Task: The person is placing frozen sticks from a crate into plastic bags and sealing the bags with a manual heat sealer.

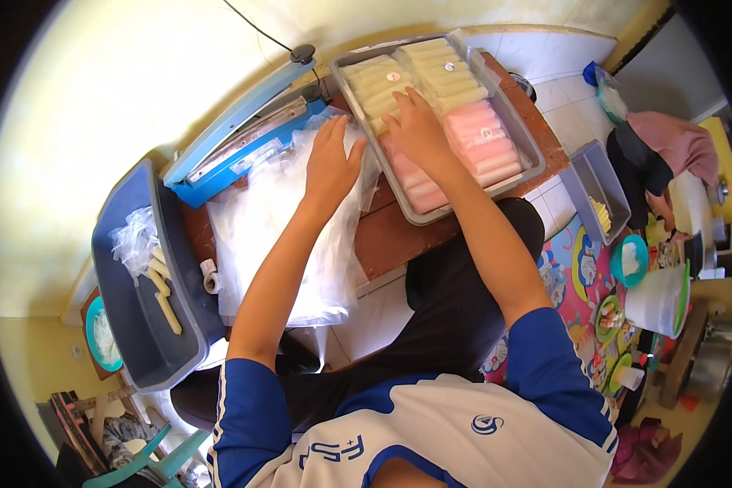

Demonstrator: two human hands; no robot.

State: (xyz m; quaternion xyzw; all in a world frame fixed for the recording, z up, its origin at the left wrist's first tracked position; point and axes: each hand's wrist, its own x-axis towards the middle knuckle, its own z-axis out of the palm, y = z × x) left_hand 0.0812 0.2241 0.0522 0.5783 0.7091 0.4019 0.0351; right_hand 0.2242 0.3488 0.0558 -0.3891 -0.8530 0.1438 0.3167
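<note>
Packs of pale-yellow cylindrical sticks in clear film (pixel 380 77) lie side by side in the far half of a grey rectangular plastic tray (pixel 519 122), on the red-brown wooden tabletop (pixel 389 237). Packs of pink cylindrical sticks in clear film (pixel 486 146) fill the near half.

Right hand (pixel 420 132): open, fingers spread over the left yellow pack; no grip seen, contact likely but pressure cannot be told. Left hand (pixel 332 163): open, empty, above a heap of clear plastic bags (pixel 281 244); touch unclear.

Handling, judged: modest weight; film slick; sticks probably soft, easily dented or bent. Best hold: palms beneath, fingers along both sides; avoid pinching loose film or lifting one end.
</note>
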